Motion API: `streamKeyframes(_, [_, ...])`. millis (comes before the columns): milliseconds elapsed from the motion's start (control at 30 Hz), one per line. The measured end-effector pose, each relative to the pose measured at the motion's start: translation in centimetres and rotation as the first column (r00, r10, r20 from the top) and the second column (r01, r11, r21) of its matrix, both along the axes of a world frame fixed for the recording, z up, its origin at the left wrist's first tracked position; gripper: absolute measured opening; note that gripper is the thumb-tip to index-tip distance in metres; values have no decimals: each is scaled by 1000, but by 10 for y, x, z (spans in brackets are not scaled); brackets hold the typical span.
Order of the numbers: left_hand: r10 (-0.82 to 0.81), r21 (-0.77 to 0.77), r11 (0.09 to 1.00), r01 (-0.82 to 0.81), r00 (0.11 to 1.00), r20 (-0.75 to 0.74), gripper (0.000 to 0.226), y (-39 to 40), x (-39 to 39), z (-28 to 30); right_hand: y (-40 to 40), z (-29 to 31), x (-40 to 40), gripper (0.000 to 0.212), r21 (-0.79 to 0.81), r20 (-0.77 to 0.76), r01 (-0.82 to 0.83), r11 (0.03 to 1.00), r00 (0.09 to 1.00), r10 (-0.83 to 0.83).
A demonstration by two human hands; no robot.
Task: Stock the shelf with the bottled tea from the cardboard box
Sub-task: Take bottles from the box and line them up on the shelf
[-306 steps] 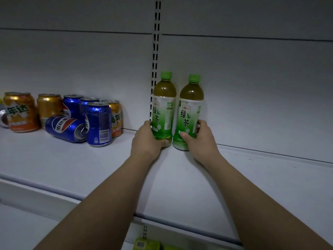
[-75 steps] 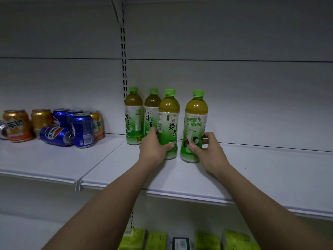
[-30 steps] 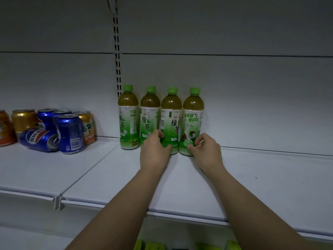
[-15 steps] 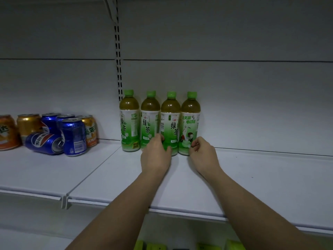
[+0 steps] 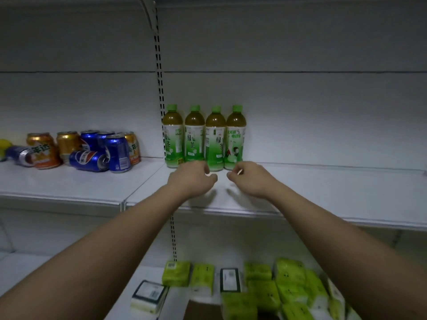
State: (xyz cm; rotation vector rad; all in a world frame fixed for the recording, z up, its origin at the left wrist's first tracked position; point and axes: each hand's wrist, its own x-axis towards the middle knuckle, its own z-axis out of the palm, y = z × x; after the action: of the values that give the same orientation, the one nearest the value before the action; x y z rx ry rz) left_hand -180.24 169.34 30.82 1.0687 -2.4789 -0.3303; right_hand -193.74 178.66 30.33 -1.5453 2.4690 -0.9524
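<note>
Several green-capped bottles of tea (image 5: 204, 137) stand upright in a tight row at the back of the white shelf (image 5: 312, 195), just right of the slotted upright. My left hand (image 5: 193, 179) hovers above the shelf in front of the two middle bottles, fingers loosely curled, holding nothing. My right hand (image 5: 248, 179) hangs the same way in front of the rightmost bottle (image 5: 234, 137), apart from it. A brown corner of the cardboard box (image 5: 201, 310) shows at the bottom edge.
Blue and orange drink cans (image 5: 92, 148), some lying on their sides, crowd the left shelf section. Green and white packets (image 5: 265, 287) lie on the lower shelf beneath my arms. The slotted upright (image 5: 159, 72) rises left of the bottles.
Both hands have let go of the two right bottles and drawn back from the row. The view has pulled back and tipped down, showing the lower shelf.
</note>
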Motion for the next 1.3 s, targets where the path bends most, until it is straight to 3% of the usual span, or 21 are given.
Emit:
streamKeyframes(300, [-141, 247, 950, 193, 967, -212, 17, 81, 68, -55, 80, -41, 58, 18, -11, 83, -109, 994, 990, 110])
streamKeyframes(400, [-124, 339, 907, 249, 929, -350, 11, 99, 75, -125, 89, -108, 71, 19, -70, 290, -75, 995, 952, 93])
streamKeyframes(500, [71, 493, 865, 97, 948, -311, 26, 121, 79, -225, 100, -211, 95, 23, 41, 437, 5, 999, 899, -22])
streamKeyframes(633, [240, 695, 684, -224, 968, 75, 23, 158, 120, -353, 140, -337, 121, 21, 435, 525, -66, 898, 829, -194])
streamKeyframes(767, [241, 771, 446, -454, 891, 384, 23, 182, 169, -433, 178, -395, 114, 27, 627, 511, -168, 761, 826, -238])
streamKeyframes(900, [194, 856, 329, -398, 916, 351, 31, 176, 159, -457, 176, -417, 113, 35, 675, 525, -253, 693, 825, -210])
streamKeyframes(967, [299, 866, 275, -417, 893, 335, 35, 168, 158, -464, 167, -427, 118, 33, 679, 548, -279, 679, 808, -216])
streamKeyframes(1100, [512, 902, 63, -427, 790, 338, 62, 158, 156, -479, 158, -451, 129, 32, 693, 554, -334, 639, 814, -175])
streamKeyframes(1200, [616, 932, -66, -357, 720, 320, 73, 150, 148, -491, 156, -476, 129, 18, 701, 569, -370, 609, 806, -165])
streamKeyframes(1300, [686, 956, -148, -253, 669, 284, 74, 138, 138, -504, 155, -501, 125, 42, 746, 556, -396, 535, 813, -173])
